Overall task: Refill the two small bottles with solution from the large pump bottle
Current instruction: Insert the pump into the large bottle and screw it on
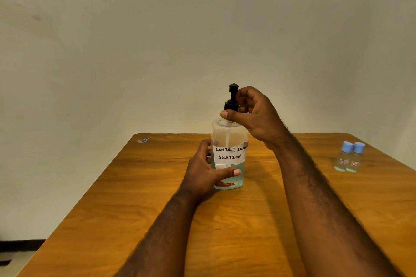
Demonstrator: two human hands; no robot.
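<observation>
A large clear plastic pump bottle (229, 135) stands upright at the centre of the frame on a brown wooden desk (112, 209), near its far edge. A torn white paper label (229, 153) on its front carries handwriting, the lower line reading "SOLUTION". Pale blue liquid fills only the lower part. The left hand (202, 171) grips the bottle's lower body, fingers curled round its left side and the thumb lying across the front below the label. The right hand (256, 114) comes in from the right, its fingers and thumb closed round the black pump collar (231, 105) at the neck. The black pump head (233, 87) rises above them. Two small clear bottles with light-blue caps (343, 161) stand upright just beside each other at the right of the frame, well apart from the large one, caps on. A small crumpled scrap (143, 140) lies at the desk's far left corner.
</observation>
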